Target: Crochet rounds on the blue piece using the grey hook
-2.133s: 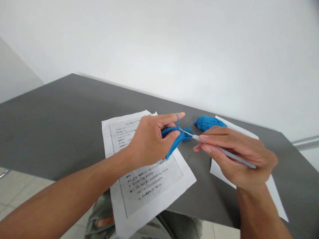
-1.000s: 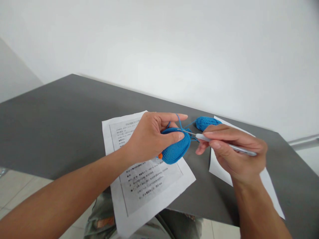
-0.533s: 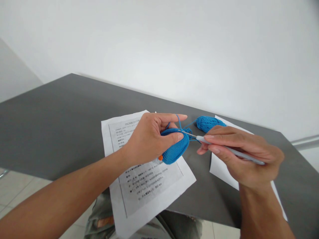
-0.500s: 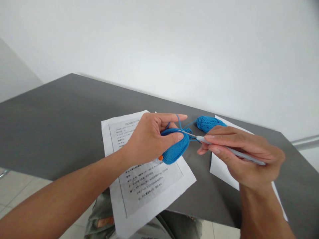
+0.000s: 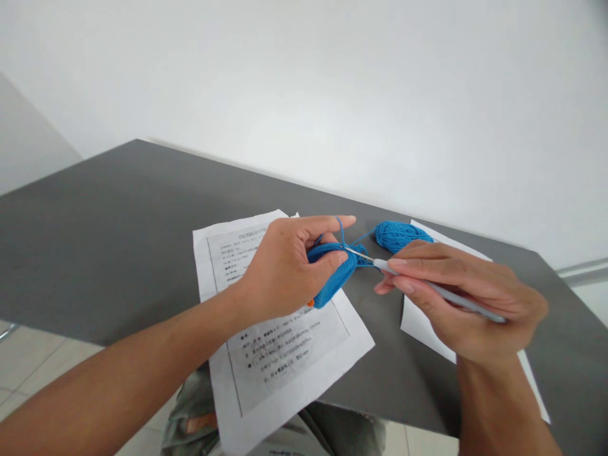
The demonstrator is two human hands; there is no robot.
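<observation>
My left hand (image 5: 285, 269) pinches a blue crocheted piece (image 5: 332, 275) above the table, with the blue strand looped over its stretched index finger. A small orange marker shows at the piece's lower edge. My right hand (image 5: 456, 294) is closed round a grey crochet hook (image 5: 441, 292), whose metal tip meets the upper edge of the piece. A ball of blue yarn (image 5: 396, 234) lies on the table just behind my right hand, and its strand runs to the work.
A printed sheet (image 5: 280, 342) lies under my left hand and overhangs the near edge of the grey table (image 5: 118, 234). A second white sheet (image 5: 418, 329) lies under my right hand. A white wall stands behind the table. Tiled floor shows below left.
The crocheted piece has tilted edge-on again after showing its round face a second ago. My right hand shifted slightly right with the hook. The yarn ball stayed put.
</observation>
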